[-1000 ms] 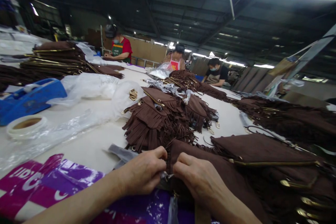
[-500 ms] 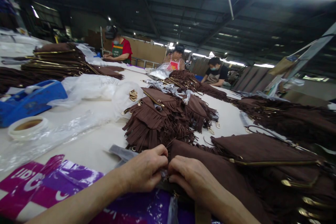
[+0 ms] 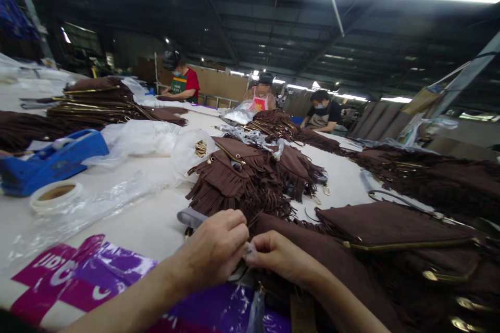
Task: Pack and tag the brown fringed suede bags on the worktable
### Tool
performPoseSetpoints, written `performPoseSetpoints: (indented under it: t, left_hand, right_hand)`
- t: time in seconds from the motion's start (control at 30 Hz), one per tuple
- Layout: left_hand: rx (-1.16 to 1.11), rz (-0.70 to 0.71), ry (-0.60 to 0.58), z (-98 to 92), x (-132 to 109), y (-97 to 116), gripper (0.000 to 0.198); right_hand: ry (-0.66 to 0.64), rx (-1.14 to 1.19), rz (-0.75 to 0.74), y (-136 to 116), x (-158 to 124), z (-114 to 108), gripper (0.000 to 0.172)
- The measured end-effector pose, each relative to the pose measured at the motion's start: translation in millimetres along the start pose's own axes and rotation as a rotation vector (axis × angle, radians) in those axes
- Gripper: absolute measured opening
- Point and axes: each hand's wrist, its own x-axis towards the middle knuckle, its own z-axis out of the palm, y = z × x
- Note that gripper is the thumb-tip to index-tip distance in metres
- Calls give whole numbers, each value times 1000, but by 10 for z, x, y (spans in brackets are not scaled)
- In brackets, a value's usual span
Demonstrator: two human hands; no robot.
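We seem to be working a pale scrap (image 3: 249, 252) pinched in our right hand (image 3: 278, 259) by the brown bag (image 3: 312, 244) on the counter (image 3: 156, 221), our curled left hand (image 3: 219, 244) hiding any hold, the next move needing fine control.

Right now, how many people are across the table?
3: green-aproned person at left, red-aproned person in the middle, dark-sleeved person at right. More may be hidden.

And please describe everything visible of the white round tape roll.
The white round tape roll looks smooth, with a brown core. It lies flat on the white tabletop, hole facing up, in front of the blue plastic tape dispenser; crumpled clear plastic film is to its right. Whether the film touches it is unclear.
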Motion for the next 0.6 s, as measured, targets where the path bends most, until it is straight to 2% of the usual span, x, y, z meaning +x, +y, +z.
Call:
performPoseSetpoints:
  t: [0.1,0.2,0.3,0.37,0.5,0.6]
  left_hand:
    - [-52,-90,-53,44,-185,150,16]
    - [-69,-183,-134,227,-298,269,10]
    - [-69,-357,-127,435,-289,311,9]
    - [-60,-423,-93,537,-249,303,12]
    - [24,-354,-39,619,-215,260,17]
    - [13,-289,-23,544,-265,228,22]
  right_hand:
    - [18,61,17,37,5,-15,32]
    - [17,108,35,83,22,-32,33]
    - [11,113,33,114,30,-40,31]
    - [5,110,30,122,27,-31,29]
    - [21,94,17,106,18,2,20]
    - [24,83,9,77,-11,-28,15]
